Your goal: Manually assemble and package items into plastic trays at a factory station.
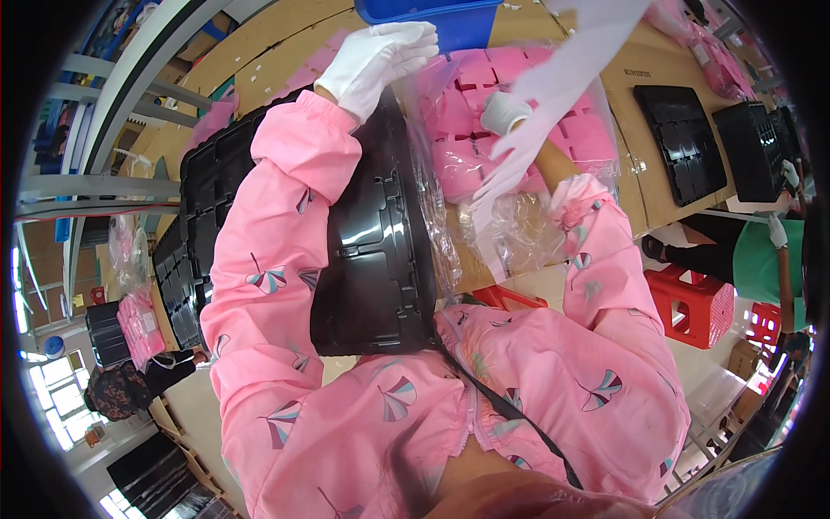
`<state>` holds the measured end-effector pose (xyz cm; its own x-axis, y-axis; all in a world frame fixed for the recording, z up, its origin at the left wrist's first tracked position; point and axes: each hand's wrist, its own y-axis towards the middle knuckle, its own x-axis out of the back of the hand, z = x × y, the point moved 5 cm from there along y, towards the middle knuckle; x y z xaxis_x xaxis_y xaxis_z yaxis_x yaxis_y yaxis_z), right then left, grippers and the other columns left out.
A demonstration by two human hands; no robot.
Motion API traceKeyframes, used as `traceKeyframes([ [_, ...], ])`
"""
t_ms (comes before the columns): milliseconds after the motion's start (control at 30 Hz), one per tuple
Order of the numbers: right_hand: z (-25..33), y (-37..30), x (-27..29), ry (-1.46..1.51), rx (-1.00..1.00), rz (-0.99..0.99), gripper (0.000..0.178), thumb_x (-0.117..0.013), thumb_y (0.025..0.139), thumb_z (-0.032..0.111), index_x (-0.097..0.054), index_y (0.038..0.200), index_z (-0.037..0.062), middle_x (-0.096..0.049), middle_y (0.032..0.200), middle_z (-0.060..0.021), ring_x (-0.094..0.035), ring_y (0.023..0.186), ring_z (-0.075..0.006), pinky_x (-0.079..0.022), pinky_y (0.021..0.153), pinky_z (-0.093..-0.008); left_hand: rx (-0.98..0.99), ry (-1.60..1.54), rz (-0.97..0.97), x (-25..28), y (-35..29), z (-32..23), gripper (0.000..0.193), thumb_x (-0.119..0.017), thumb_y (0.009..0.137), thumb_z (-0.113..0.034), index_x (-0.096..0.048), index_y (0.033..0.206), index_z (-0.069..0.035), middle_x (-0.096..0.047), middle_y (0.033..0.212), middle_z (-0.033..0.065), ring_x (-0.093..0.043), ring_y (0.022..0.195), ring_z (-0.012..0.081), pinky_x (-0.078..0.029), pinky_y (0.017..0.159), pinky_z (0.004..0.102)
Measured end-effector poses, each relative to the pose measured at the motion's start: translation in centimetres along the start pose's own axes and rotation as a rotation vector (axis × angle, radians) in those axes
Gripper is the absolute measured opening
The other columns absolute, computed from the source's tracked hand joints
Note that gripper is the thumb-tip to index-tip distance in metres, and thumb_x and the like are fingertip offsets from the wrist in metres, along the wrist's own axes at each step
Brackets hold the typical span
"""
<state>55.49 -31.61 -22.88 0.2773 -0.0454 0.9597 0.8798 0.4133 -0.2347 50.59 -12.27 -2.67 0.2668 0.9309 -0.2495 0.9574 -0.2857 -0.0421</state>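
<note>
The 2 gloved hands are apart: the left hand [380, 65], fingers extended, is near a blue bin [467, 30]; the right hand [504, 112], grip indeterminable, is over bagged pink pieces [458, 173], beside a pale sheet [566, 73].

Clad in a pink long-sleeved jacket [605, 346], closed by a front zip [470, 419], printed with multicoloured umbrella-like motifs [398, 400]; gathered at the cuffs [331, 107]; crossed by a narrow black strap [510, 412]; finished with white gloves [377, 65].

Left glove [380, 65], right glove [504, 114]: white. Jacket [562, 389]: pink — multicoloured umbrella motifs. Bagged pieces [458, 169]: pink. Sheet [571, 91]: pinkish white. Tray [372, 277] at the near edge of the brown surface [624, 160]: black. Bin [467, 28]: blue.
</note>
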Motion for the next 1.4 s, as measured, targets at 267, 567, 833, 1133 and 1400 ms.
traceKeyframes([
  [267,-2.4,-9.3,10.8,1.328,-0.022,-0.255,0.017,-0.057,0.084,0.011,-0.062,0.092,-0.0036,-0.063,0.079,-0.0066,-0.056,0.058,-0.0110,-0.043,0.054,-0.0218,0.067,0.375,-0.087,-1.4,-2.5,1.1,0.037,-0.060,0.089,-0.033,-0.059,0.102,0.002,-0.058,0.080,0.0050,-0.053,0.068,0.0118,-0.042,0.062,0.0245],
  [567,0.3,-13.8,16.6,1.999,0.167,-0.424,0.013,-0.055,0.080,-0.002,-0.056,0.093,-0.0004,-0.051,0.073,-0.0020,-0.046,0.059,-0.0102,-0.035,0.051,-0.0216,0.073,0.115,0.054,-4.0,-4.9,-0.6,0.092,-0.053,0.078,-0.067,-0.026,0.135,0.000,-0.033,0.137,0.0166,-0.036,0.125,0.0283,-0.030,0.103,0.0366],
  [833,9.7,-11.7,18.7,2.005,0.207,-0.386,0.015,-0.057,0.082,0.006,-0.060,0.096,0.0023,-0.056,0.075,-0.0015,-0.051,0.062,-0.0111,-0.042,0.055,-0.0224,-0.151,-0.049,0.016,1.7,-9.8,-3.8,0.073,-0.054,0.085,-0.055,-0.036,0.136,-0.005,-0.044,0.133,0.0114,-0.044,0.119,0.0212,-0.036,0.101,0.0370],
  [1133,19.0,-9.2,20.3,1.357,0.319,-0.454,0.014,-0.056,0.083,0.011,-0.065,0.089,0.0018,-0.060,0.075,-0.0002,-0.053,0.063,-0.0071,-0.042,0.056,-0.0201,-0.052,-0.092,-0.068,5.5,-19.7,-8.4,0.070,-0.050,0.086,-0.059,-0.044,0.128,-0.003,-0.054,0.121,0.0105,-0.057,0.106,0.0216,-0.045,0.089,0.0323],
  [1400,26.0,-10.9,19.4,1.106,0.250,-0.339,0.020,-0.062,0.087,0.021,-0.065,0.096,0.0027,-0.062,0.074,-0.0002,-0.053,0.060,-0.0049,-0.041,0.053,-0.0193,0.021,0.156,-0.194,8.6,-26.0,-9.8,0.064,-0.060,0.087,-0.040,-0.042,0.132,0.001,-0.055,0.122,0.0118,-0.055,0.108,0.0212,-0.043,0.094,0.0323],
])
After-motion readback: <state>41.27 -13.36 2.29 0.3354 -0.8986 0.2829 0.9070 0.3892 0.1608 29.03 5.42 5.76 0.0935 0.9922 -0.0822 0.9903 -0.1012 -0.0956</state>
